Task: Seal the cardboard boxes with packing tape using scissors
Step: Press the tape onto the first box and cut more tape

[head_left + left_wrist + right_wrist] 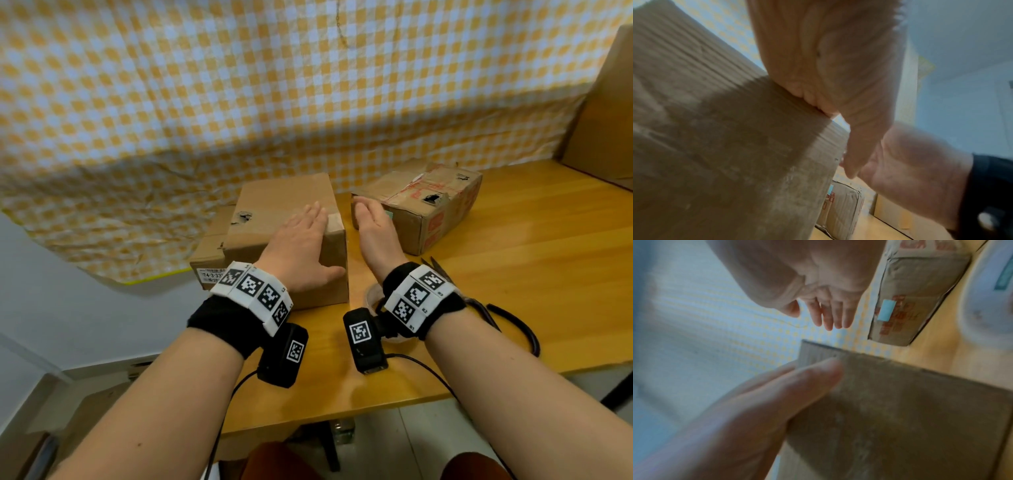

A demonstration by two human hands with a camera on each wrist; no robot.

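Observation:
A plain brown box (274,205) stands on the wooden table (513,240). My left hand (305,236) lies flat on its top near the right edge, fingers straight, thumb down the front face; the left wrist view shows the palm (828,56) on the box (715,146). My right hand (371,222) hovers in the gap between this box and a red-printed, torn box (435,205), fingers straight and empty (828,313). The scissors (442,270) lie behind my right wrist, with their black handles (513,325) to the right. A tape roll (371,298) sits under that wrist.
A smaller labelled box (210,257) sits against the plain box's left side. A large cardboard sheet (603,120) leans at the back right. A yellow checked cloth (274,102) hangs behind the table. The table's front edge is near my forearms.

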